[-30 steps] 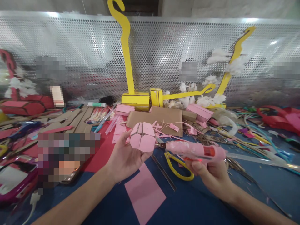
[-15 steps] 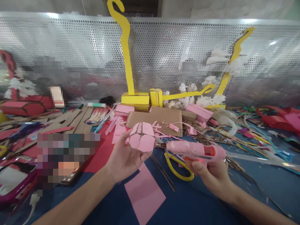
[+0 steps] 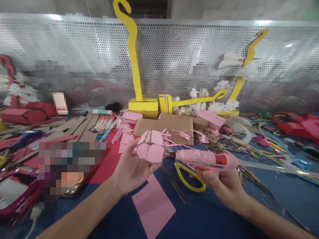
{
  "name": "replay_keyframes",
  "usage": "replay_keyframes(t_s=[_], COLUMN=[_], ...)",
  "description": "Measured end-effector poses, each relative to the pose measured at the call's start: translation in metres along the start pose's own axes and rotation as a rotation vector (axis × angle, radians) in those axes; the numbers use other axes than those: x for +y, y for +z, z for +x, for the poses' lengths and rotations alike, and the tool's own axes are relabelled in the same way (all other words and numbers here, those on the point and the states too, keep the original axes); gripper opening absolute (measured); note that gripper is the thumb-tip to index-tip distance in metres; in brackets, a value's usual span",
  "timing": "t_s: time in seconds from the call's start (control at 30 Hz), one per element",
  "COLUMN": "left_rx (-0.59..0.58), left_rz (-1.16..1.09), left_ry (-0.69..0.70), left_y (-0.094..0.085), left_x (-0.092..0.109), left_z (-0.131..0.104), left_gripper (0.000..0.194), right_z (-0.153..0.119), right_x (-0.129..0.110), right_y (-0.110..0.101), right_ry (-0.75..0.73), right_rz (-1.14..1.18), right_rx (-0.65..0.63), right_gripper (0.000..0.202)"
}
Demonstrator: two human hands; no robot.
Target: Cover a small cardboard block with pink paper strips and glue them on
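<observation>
My left hand (image 3: 136,169) is closed around a small pink paper-covered box (image 3: 151,151) with cut corners; dark seams divide its top and sides. In my right hand (image 3: 224,186) is a pink hot glue gun (image 3: 194,156), gripped by its handle, with a clear glue stick (image 3: 271,166) trailing from its back. The gun's metal nozzle points left, close to the right side of the box; I cannot tell whether it touches. Below lie a pink paper sheet (image 3: 154,207), a metal ruler-like strip (image 3: 174,184) and yellow-handled scissors (image 3: 190,181).
Yellow hook-necked paper shapes (image 3: 134,63) stand before a perforated metal panel (image 3: 174,49). Brown cardboard (image 3: 171,126) and pink scraps lie behind my hands. At left are cardboard strips (image 3: 82,127) and a blurred-out area; at right, tangled strips and red paper (image 3: 291,127).
Almost nothing differs. The glue gun and my right hand have shifted very slightly left, along with a small shift of the whole view.
</observation>
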State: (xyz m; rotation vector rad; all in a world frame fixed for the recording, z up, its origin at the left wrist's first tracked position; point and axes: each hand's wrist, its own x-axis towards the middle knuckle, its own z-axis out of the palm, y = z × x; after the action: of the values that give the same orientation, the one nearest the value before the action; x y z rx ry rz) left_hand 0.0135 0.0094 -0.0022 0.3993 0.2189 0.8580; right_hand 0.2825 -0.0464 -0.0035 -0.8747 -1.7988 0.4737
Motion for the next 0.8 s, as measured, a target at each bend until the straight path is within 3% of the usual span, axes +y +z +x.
replay_keyframes(t_s=[0.27, 0.57, 0.8], left_rx=[-0.063, -0.11, -0.008], left_rz=[-0.009, 0.004, 0.037], left_ry=[-0.026, 0.017, 0.05], left_y=[0.0007, 0.0013, 0.0039], left_x=[-0.0003, -0.0021, -0.0033], left_z=[0.0006, -0.0003, 0.0005], left_gripper=[0.047, 0.057, 0.059], right_z=[-0.0019, -0.0051, -0.0086], right_x=[0.0035, 0.0052, 0.0083], right_y=[0.0008, -0.0003, 0.0003], right_ry=[0.042, -0.021, -0.037], right_rz=[0.012, 0.034, 0.042], right_rx=[0.024, -0.014, -0.041], right_gripper=[0.042, 0.032, 0.031])
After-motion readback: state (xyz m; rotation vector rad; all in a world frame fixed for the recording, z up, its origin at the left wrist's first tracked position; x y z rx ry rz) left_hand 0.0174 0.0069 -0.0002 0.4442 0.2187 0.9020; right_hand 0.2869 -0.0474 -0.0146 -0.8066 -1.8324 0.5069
